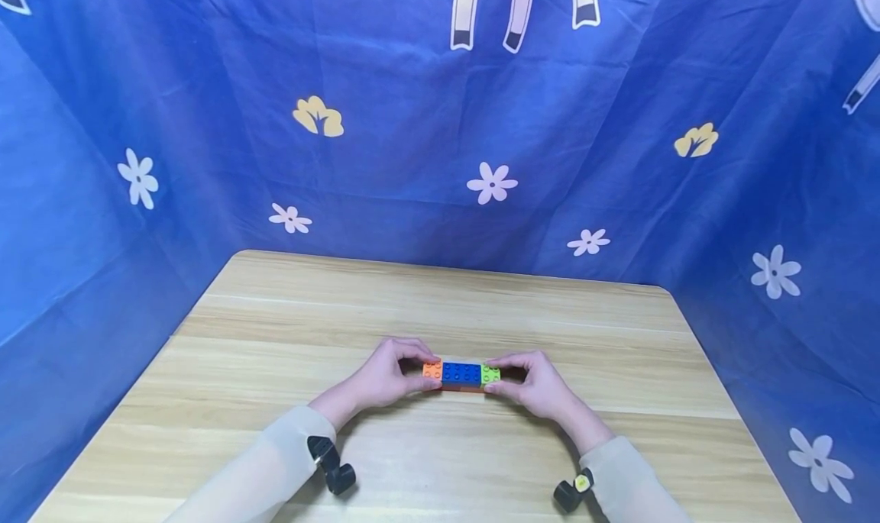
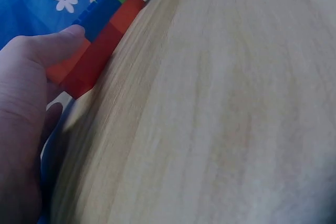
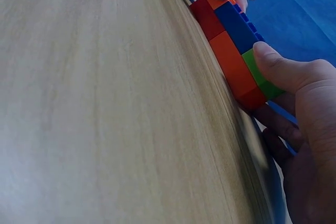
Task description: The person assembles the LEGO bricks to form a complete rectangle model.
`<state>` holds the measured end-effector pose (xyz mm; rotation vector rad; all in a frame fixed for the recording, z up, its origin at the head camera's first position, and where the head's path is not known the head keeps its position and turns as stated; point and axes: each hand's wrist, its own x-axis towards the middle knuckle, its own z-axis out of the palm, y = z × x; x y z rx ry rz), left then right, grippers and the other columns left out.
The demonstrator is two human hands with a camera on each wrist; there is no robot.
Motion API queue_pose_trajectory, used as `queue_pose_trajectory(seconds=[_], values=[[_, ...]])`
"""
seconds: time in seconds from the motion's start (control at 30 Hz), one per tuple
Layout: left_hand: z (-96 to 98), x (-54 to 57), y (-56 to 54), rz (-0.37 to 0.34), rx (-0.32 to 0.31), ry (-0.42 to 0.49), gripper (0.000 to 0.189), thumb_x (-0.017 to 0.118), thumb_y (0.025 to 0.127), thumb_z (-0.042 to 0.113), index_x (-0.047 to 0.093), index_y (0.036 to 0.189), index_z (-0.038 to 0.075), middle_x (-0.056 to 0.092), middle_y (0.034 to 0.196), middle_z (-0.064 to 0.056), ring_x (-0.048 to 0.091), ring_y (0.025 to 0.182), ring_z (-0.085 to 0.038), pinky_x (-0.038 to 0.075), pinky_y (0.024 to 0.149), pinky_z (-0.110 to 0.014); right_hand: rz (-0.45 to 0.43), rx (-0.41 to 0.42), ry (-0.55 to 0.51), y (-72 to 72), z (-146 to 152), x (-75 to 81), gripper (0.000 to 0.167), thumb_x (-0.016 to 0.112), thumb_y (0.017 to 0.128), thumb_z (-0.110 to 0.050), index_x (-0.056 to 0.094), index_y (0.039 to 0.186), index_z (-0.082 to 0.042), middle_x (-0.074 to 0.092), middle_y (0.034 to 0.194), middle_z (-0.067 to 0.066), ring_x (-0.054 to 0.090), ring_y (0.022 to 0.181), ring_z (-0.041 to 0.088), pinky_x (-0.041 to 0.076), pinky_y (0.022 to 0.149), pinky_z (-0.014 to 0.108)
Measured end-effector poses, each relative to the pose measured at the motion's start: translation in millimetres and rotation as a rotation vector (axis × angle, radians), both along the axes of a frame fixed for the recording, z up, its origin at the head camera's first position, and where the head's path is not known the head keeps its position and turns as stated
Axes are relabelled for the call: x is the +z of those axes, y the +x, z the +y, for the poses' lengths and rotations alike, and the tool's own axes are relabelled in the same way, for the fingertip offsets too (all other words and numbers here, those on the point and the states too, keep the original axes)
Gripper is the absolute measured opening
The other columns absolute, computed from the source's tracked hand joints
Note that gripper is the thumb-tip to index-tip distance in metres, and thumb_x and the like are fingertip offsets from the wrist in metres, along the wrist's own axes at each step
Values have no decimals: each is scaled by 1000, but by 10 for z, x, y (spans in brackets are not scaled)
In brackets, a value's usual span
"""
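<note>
A row of toy building bricks lies across the middle of the table. Its upper layer has an orange brick (image 1: 432, 370) on the left, a longer blue brick (image 1: 462, 373) in the middle and a lime-green brick (image 1: 490, 375) on the right. Beneath them, the right wrist view shows a red brick (image 3: 207, 19) and an orange-red brick (image 3: 235, 65) end to end. My left hand (image 1: 385, 376) pinches the orange end between thumb and fingers. At the other end, my right hand (image 1: 539, 385) pinches the green brick the same way. Some fingers are hidden behind the bricks.
The light wood-grain table (image 1: 440, 462) extends around both hands. A blue cloth (image 1: 406, 172) with flower prints hangs behind it and along both sides. Dark wrist-camera mounts (image 1: 333, 469) sit at the sleeve cuffs, close above the tabletop.
</note>
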<state>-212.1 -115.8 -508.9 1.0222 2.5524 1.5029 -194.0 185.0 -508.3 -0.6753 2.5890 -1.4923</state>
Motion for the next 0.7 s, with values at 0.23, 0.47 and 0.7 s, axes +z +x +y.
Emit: queue_pose_trajectory(seconds=[0.23,0.47,0.7], values=[[0,-11,12,-12,-12,17,34,82,70,30,71,101,24,64,92,13,58,89,-7,47,81,-28,-14,3,3,74,-37,128,35,80,73,-27,71,106,-19,68,102,-7,61,100,10,43,93,39],[-10,14,49,-1,-4,-7,34,81,71,31,70,102,23,64,93,13,58,88,-7,46,81,-29,6,35,-2,172,-82,314,35,78,76,-19,69,109,-9,68,106,3,61,101,17,43,92,44],[-23,8,81,31,25,-65,37,79,72,36,68,106,24,63,95,15,58,84,-7,49,73,-31,22,60,31,186,-73,346,38,77,77,-20,67,113,-9,67,108,4,59,104,18,41,95,44]])
